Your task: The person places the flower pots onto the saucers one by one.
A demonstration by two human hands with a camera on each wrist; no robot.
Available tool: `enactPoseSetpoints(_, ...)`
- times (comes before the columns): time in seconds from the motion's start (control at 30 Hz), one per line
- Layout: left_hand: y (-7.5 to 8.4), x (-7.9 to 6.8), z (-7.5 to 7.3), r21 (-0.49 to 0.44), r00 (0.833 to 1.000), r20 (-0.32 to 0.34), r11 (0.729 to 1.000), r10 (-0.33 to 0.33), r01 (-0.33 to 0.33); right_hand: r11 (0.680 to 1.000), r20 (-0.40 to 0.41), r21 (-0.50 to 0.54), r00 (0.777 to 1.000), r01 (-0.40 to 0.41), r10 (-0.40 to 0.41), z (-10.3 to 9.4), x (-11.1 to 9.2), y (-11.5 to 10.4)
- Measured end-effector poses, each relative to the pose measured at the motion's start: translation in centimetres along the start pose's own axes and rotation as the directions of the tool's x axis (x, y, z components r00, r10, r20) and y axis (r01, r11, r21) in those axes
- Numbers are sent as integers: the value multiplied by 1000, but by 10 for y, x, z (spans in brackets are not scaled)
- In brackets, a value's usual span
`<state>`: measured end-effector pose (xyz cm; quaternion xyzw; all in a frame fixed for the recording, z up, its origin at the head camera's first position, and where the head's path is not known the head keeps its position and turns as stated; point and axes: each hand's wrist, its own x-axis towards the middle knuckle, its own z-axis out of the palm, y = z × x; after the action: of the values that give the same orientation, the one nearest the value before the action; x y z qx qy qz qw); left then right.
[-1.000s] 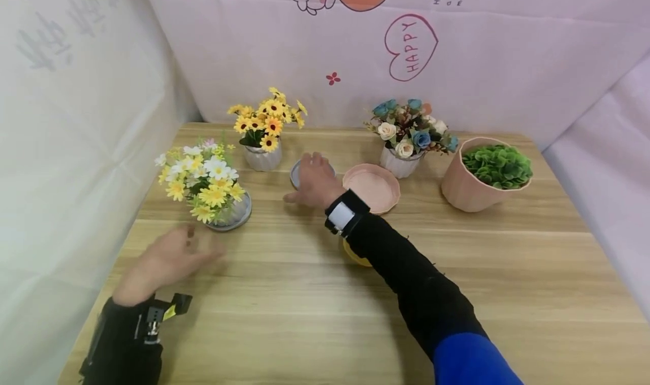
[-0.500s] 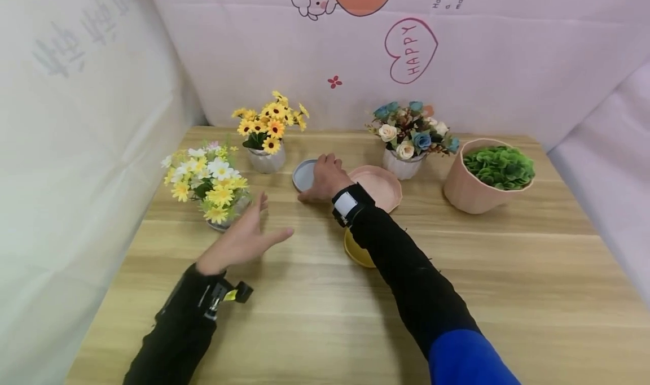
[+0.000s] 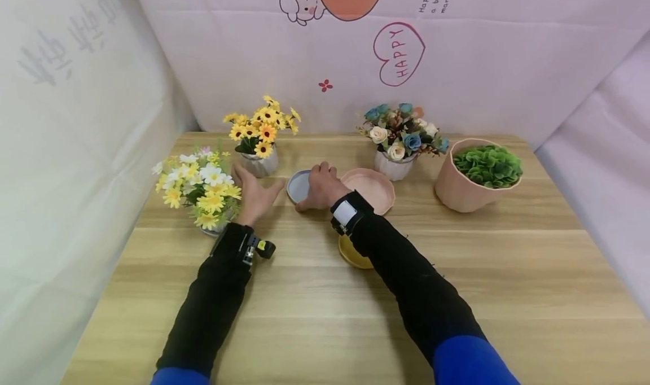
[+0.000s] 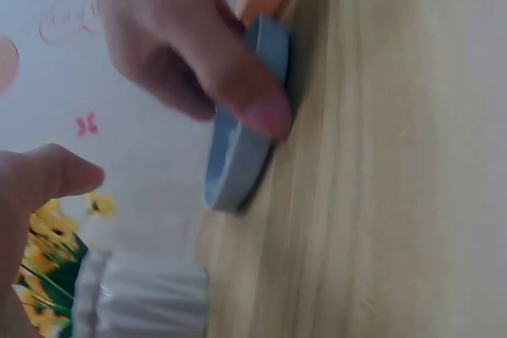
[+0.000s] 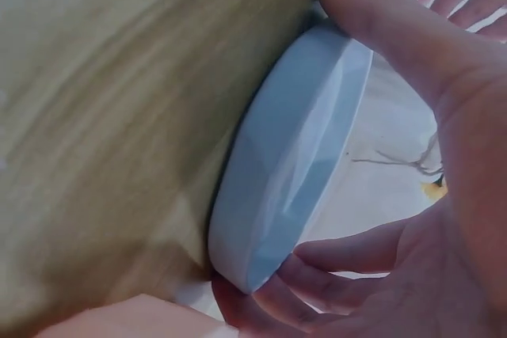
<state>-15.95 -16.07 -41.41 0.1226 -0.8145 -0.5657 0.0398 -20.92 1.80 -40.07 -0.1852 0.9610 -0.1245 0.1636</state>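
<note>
A small round blue-grey saucer (image 3: 298, 186) lies on the wooden table. My right hand (image 3: 325, 188) grips it by the rim; in the right wrist view, the thumb and fingers span opposite edges of the saucer (image 5: 277, 156). To its left, my left hand (image 3: 256, 196) is spread, thumb apart from the fingers, holding nothing. It is just in front of a ribbed white pot (image 3: 261, 165) of yellow sunflowers (image 3: 264, 124); the left wrist view shows this pot (image 4: 146, 294) beyond the thumb. White and yellow daisies (image 3: 203, 187) in a pot stand left of that hand.
A pink saucer (image 3: 373, 187) lies right of my right hand, and a yellow dish (image 3: 352, 255) is partly under the forearm. Behind are blue and cream roses (image 3: 401, 134) in a white pot. A pink pot (image 3: 462, 184) with green leaves stands farther right.
My left hand has moved from the front left, past the daisies, forward and right to the sunflower pot. The right hand has stayed at the blue-grey saucer, with little movement.
</note>
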Motion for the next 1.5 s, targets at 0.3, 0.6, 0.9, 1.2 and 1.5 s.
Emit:
enactPoseSetpoints(0.3,-9,40,5,-42,985,-175,999,-13,6,999,24,-41,999,26,-25,6,-13,2)
enactPoseSetpoints(0.6,-7,59,0,3,969,-246,1000,20,-20,994,59,-38,994,99,-97,9,-31,-1)
enactPoseSetpoints(0.9,-14,72,0,-9,976,-215,1000,-12,10,988,57,-43,987,151,-148,13,-52,10)
enactPoseSetpoints(1.2,-17,81,3,-135,980,-195,991,-47,21,979,62,-41,979,199,-196,15,-70,23)
enactPoseSetpoints(1.5,-16,86,6,-212,984,-166,977,-60,24,973,61,-36,973,227,-225,16,-86,39)
